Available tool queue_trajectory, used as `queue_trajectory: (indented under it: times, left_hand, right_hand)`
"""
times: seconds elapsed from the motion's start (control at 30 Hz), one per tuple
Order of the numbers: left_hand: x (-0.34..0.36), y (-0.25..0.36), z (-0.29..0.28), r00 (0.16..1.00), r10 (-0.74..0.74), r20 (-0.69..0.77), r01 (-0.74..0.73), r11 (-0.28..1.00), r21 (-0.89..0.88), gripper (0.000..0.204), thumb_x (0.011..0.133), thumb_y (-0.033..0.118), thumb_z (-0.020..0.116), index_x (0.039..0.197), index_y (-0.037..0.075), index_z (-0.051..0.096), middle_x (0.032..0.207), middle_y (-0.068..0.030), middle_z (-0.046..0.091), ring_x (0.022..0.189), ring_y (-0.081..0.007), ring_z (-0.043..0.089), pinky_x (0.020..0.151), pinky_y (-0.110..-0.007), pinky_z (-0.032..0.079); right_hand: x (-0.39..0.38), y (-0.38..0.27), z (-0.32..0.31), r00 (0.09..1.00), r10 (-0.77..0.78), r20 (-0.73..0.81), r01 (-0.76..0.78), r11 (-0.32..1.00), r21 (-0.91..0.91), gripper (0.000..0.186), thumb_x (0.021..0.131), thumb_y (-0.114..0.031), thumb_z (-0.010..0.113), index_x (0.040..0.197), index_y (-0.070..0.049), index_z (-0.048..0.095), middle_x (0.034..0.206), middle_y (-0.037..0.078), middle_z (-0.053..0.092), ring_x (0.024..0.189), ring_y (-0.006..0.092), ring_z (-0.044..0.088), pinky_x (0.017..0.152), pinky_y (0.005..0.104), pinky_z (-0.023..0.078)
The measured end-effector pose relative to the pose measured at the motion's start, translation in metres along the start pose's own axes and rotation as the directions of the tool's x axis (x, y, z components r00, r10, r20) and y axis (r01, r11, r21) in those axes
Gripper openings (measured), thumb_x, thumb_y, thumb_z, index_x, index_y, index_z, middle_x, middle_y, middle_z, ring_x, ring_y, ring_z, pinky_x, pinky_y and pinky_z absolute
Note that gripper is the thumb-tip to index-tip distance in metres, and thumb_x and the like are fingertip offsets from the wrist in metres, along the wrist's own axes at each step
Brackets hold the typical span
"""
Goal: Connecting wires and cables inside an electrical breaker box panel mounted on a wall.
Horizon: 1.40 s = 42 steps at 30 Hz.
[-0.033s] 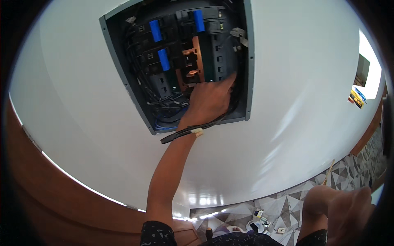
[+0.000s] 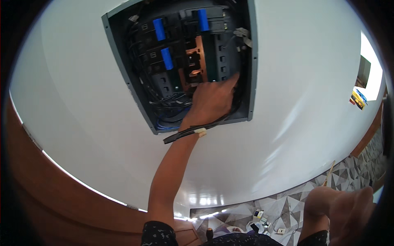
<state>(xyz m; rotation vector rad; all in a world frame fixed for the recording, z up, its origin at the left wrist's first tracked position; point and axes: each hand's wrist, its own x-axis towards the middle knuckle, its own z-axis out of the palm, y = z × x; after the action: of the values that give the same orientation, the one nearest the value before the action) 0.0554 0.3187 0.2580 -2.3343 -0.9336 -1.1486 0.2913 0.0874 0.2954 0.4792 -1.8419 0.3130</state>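
Observation:
My left hand (image 2: 213, 98) reaches into the lower middle of a grey electrical panel box (image 2: 253, 82) set in the wall. Its thumb stretches toward the dark wires at the right side. The other fingers lie by the lower end of the copper busbars (image 2: 201, 57), their tips mostly hidden; I see nothing held. Across my wrist hangs a black cable bundle (image 2: 184, 133) with a pale tag. Blue-handled breakers (image 2: 167, 58) sit above the hand. My right hand (image 2: 355, 207) is raised close at the lower right, away from the panel, its fingers unclear.
White wall surrounds the box. A brown wooden surface (image 2: 49, 192) lies at lower left. Small boxes and parts (image 2: 258, 223) lie on the patterned tile floor (image 2: 238, 209). A yellow tool (image 2: 358, 99) rests by the bright opening at right. A dark handle (image 2: 209, 234) shows at the bottom.
The panel and left hand appear slightly farther right in the picture. The left hand keeps the same pose inside the box.

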Motion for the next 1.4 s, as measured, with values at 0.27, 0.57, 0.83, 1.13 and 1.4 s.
queue_trajectory:
  times: [0.27, 0.57, 0.83, 1.13, 1.4]
  left_hand:
    - [0.002, 0.006, -0.004, 0.992, -0.103, 0.070, 0.104, 0.994, -0.020, 0.039, 0.091, 0.013, 0.066, 0.129, 0.008, 0.064, 0.083, -0.0193, 0.073, 0.071, -0.0384, 0.071, 0.068, -0.046, 0.057]
    - [0.011, 0.012, -0.006, 0.973, -0.197, 0.119, 0.207, 0.976, -0.075, 0.045, 0.090, 0.020, 0.067, 0.133, 0.007, 0.062, 0.091, -0.0201, 0.075, 0.081, -0.0368, 0.074, 0.078, -0.043, 0.058]
    - [0.016, 0.012, -0.003, 0.966, -0.250, 0.070, 0.259, 0.924, -0.279, 0.022, 0.091, 0.018, 0.067, 0.106, 0.004, 0.071, 0.075, -0.0218, 0.070, 0.076, -0.0440, 0.069, 0.067, -0.051, 0.055]
    - [0.017, 0.010, 0.002, 0.961, -0.277, 0.023, 0.271, 0.912, -0.307, 0.018, 0.091, 0.013, 0.065, 0.103, 0.002, 0.073, 0.080, -0.0225, 0.071, 0.078, -0.0406, 0.070, 0.069, -0.047, 0.053]
    - [0.017, 0.010, -0.003, 0.966, -0.253, 0.052, 0.256, 0.911, -0.324, 0.025, 0.089, 0.011, 0.065, 0.110, -0.001, 0.072, 0.079, -0.0221, 0.071, 0.076, -0.0364, 0.072, 0.069, -0.043, 0.053]
  right_hand:
    - [-0.016, 0.064, 0.030, 0.968, 0.247, -0.047, -0.217, 0.725, -0.654, 0.027, 0.069, -0.003, 0.078, 0.095, 0.000, 0.071, 0.093, 0.011, 0.063, 0.066, 0.0185, 0.062, 0.056, 0.0294, 0.051]
    - [-0.082, 0.175, 0.056, 0.887, 0.432, -0.161, -0.367, 0.449, -0.815, 0.032, 0.076, 0.003, 0.078, 0.106, 0.000, 0.069, 0.111, 0.015, 0.066, 0.080, 0.0253, 0.070, 0.062, 0.0345, 0.057]
    - [-0.114, 0.141, 0.044, 0.907, 0.269, -0.323, -0.415, 0.454, -0.788, 0.013, 0.085, 0.002, 0.072, 0.097, 0.002, 0.067, 0.096, 0.016, 0.068, 0.081, 0.0266, 0.069, 0.067, 0.0312, 0.057]
    - [-0.148, 0.142, 0.044, 0.919, 0.247, -0.307, -0.393, 0.512, -0.764, 0.019, 0.086, -0.012, 0.078, 0.097, 0.001, 0.070, 0.112, 0.018, 0.067, 0.090, 0.0326, 0.068, 0.073, 0.0377, 0.058]
    - [-0.151, 0.170, 0.067, 0.956, 0.160, -0.244, -0.291, 0.595, -0.749, 0.024, 0.083, -0.021, 0.083, 0.095, -0.003, 0.072, 0.110, 0.014, 0.065, 0.092, 0.0314, 0.064, 0.072, 0.0375, 0.054]
